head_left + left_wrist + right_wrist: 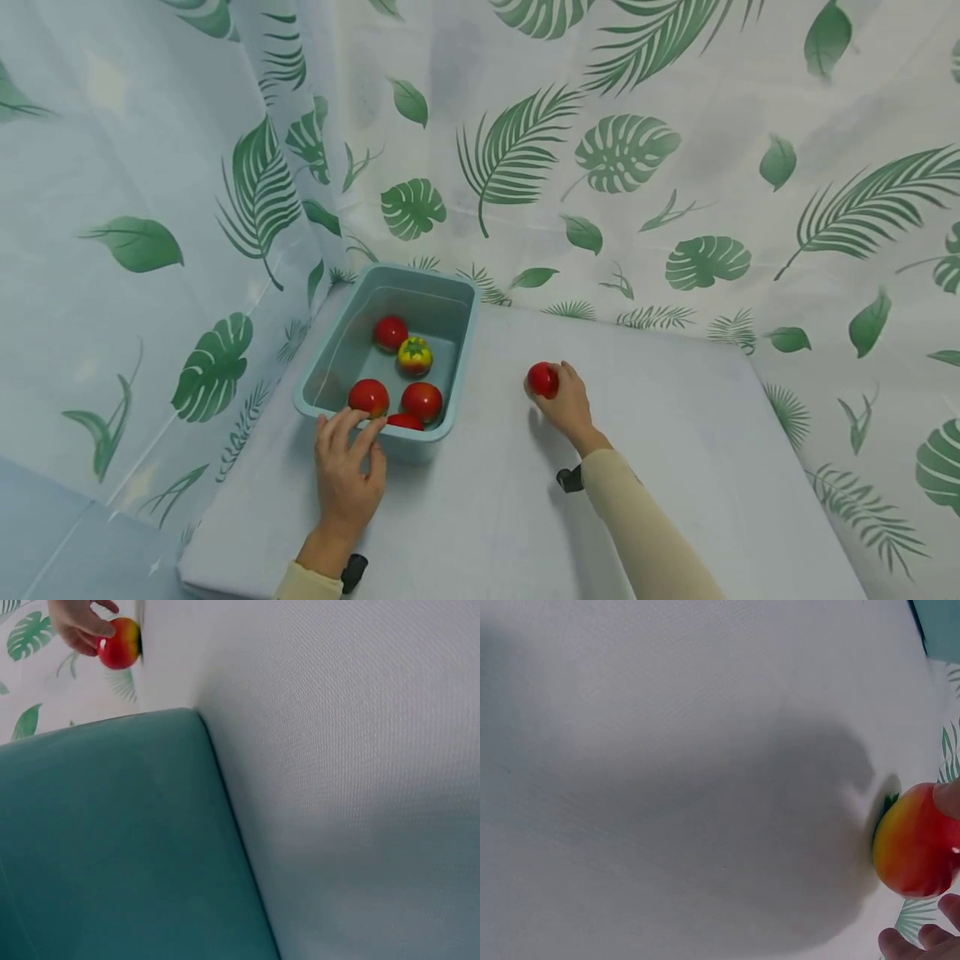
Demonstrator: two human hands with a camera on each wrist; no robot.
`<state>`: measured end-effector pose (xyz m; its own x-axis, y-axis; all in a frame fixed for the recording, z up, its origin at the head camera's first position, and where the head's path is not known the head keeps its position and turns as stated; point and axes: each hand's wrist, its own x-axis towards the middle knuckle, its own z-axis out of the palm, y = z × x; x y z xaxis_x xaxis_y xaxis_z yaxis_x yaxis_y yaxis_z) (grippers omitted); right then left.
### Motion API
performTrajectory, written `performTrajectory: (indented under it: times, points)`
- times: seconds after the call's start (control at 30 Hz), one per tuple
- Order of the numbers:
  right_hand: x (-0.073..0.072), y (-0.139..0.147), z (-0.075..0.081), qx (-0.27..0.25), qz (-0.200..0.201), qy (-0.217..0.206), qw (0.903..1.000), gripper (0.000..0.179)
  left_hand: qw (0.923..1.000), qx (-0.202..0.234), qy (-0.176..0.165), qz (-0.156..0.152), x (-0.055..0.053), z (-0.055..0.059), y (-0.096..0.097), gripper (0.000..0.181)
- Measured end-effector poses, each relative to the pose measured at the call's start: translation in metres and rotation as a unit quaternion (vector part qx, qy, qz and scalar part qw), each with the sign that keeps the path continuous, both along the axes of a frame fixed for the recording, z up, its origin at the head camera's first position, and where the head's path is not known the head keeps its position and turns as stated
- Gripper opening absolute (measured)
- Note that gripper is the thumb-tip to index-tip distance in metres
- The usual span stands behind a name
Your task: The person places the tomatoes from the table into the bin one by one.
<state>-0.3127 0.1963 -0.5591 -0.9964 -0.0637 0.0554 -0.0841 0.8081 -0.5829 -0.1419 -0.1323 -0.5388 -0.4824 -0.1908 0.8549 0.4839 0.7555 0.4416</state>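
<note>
My right hand (567, 406) holds a red tomato (543, 380) at the table surface, to the right of a blue-green bin (462, 358). In the right wrist view the thumb lies on the tomato (913, 844), its yellow stem side against the table; several other fingertips (900, 945) stand a little off it. My left hand (348, 475) rests with relaxed fingers at the bin's near rim. Inside lie several red tomatoes (422, 402) and a yellow-green one (415, 356), stem up. The near rim partly hides one red tomato (406, 421).
A white cloth covers the table (495, 517). Behind and to the left hang white curtains (525, 250) printed with green leaves, close to the bin's far end. In the left wrist view, the bin's outer wall (127, 840) fills the lower left.
</note>
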Motion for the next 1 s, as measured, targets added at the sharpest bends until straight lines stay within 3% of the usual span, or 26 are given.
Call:
performTrajectory:
  times: [0.23,0.63,1.0]
  points:
    - [0.0,-0.004,-0.004,-0.019,-0.006,-0.002,0.9998,0.065,1.0,0.002,-0.002,-0.003,0.001,-0.001,0.002,0.031]
    - [-0.002,-0.011,-0.007,0.015,-0.031,-0.012,0.9994,0.07,1.0,-0.002,-0.009,-0.003,0.001,0.002,0.001,0.031]
    - [0.007,0.0,-0.011,0.028,-0.048,-0.015,0.9983,0.072,0.9999,0.0,-0.013,-0.004,0.002,0.002,0.0,0.032]
